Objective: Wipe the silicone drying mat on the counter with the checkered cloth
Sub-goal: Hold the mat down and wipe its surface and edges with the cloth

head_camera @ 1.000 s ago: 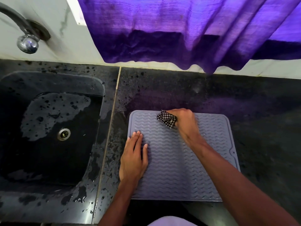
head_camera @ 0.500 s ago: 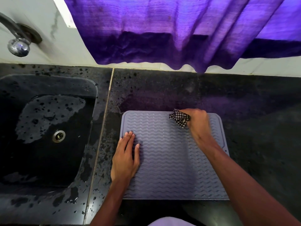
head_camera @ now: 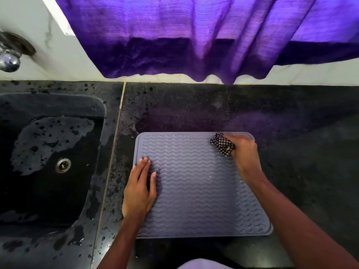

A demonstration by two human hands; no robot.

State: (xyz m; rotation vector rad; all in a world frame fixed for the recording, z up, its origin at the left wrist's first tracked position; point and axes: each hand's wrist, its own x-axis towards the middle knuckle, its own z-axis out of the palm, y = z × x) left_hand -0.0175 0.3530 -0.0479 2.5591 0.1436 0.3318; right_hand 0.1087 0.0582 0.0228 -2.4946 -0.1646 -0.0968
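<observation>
Silicone drying mat, centre frame on the black counter, lies under both hands: left hand flat, fingers straight, on its left edge, right hand clutching the bunched checkered cloth at its upper-right corner; at left, the sink holds patches of water.

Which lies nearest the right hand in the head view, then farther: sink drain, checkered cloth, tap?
1. checkered cloth, gripped in the right hand, at the mat's far right corner.
2. sink drain, off to the left.
3. tap, farthest, upper left corner.
</observation>
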